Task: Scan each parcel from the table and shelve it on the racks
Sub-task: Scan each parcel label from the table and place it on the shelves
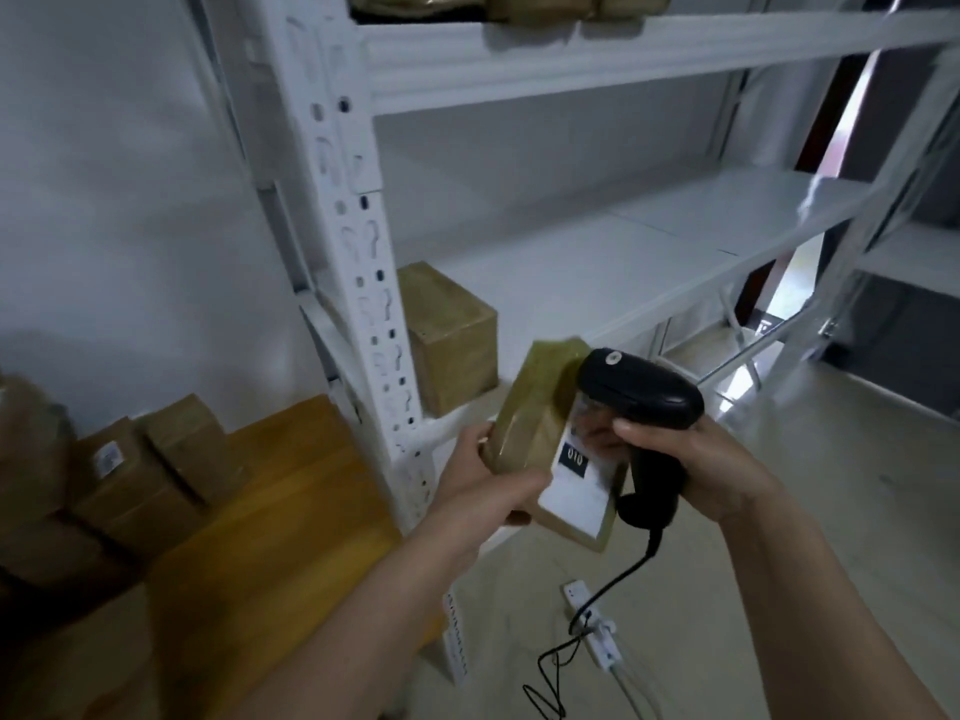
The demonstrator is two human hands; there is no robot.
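The left hand point(483, 475) had its fingers point(519, 488) curled round a flat tan tape-wrapped cardboard parcel point(540, 407), held tilted up in the air just in front of the white metal rack point(363, 241) — not on the tabletop, not on a shelf. The parcel's white shipping label point(574, 491) faced up with "010" printed on a dark patch. The right hand point(701, 465) was wrapped tight around the grip of a black handheld barcode scanner point(639, 394), its head right over the label end of the parcel, pretty much touching it as far as I could tell. The scanner's black cable point(613, 589) dropped down to a white power strip point(595, 628) lying on the pale floor. One brown cardboard box point(452, 345) already sat at the left end of the rack's lower shelf, right by the post, and a few more brown parcels point(519, 2) were up on the top shelf. Off to the left, the orange wooden tabletop point(270, 511) had a pile of brown cardboard boxes point(156, 475) against the wall — blurry, so no count from me.
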